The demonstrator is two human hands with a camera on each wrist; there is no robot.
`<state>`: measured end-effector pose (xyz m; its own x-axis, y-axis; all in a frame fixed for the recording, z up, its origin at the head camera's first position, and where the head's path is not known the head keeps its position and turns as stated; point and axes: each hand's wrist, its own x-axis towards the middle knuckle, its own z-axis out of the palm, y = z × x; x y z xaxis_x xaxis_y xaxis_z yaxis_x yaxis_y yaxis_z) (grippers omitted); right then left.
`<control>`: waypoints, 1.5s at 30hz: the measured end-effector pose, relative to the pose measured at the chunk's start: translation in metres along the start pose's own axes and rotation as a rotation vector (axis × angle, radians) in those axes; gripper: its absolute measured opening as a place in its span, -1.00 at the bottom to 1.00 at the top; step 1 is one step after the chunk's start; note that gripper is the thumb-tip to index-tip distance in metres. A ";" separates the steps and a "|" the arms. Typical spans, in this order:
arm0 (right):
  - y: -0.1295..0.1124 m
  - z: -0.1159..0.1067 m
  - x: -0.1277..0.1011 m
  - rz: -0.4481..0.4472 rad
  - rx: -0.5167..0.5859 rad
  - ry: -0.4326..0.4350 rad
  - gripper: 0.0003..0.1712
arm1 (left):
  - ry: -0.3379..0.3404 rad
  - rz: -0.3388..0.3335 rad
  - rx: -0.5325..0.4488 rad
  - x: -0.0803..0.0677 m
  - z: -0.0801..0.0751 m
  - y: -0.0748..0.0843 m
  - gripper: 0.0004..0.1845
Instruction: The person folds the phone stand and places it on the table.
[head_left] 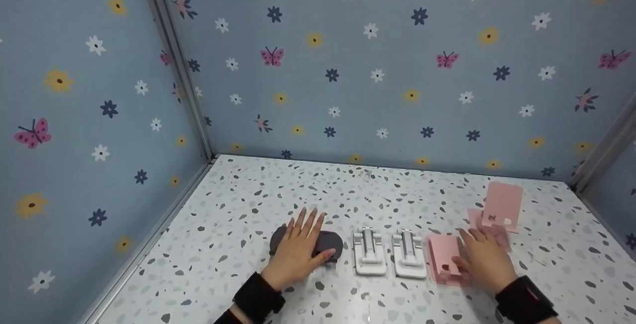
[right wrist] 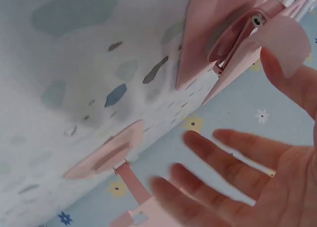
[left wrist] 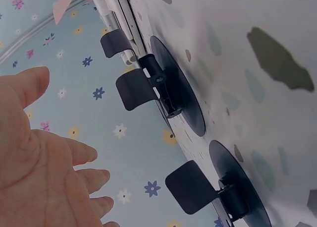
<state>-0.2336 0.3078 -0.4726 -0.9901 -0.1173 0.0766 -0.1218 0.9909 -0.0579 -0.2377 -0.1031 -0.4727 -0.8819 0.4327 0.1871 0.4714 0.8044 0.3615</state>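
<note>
Two black folding phone stands [head_left: 329, 242] with round bases lie side by side at the left of the group. My left hand [head_left: 298, 249] is spread over them, fingers straight, and in the left wrist view a gap shows between the palm [left wrist: 39, 182] and the black stands [left wrist: 190, 187]. To the right, a pink phone stand [head_left: 442, 252] lies folded. Beside it is my right hand [head_left: 489, 262], its fingers extended. In the right wrist view the thumb [right wrist: 290, 83] is at the pink stand's lip [right wrist: 285, 41]; whether it presses cannot be told. A second pink stand [head_left: 503, 204] stands upright behind that hand.
Two white phone stands [head_left: 369, 259] lie folded between the hands. The tabletop [head_left: 308, 185] is white with a speckled pattern. Blue flowered panels [head_left: 348, 90] rise at the back and sides, with a metal corner post [head_left: 174, 55] at left.
</note>
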 end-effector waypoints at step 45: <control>0.111 -0.010 0.028 0.211 0.475 0.138 -0.09 | -0.135 0.095 0.112 0.025 0.022 0.050 -0.13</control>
<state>-0.2746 0.4152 -0.4666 -0.9821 0.1231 0.1428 0.0297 0.8489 -0.5277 -0.2361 -0.0424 -0.4702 -0.8282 0.5535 0.0882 0.5568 0.7945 0.2423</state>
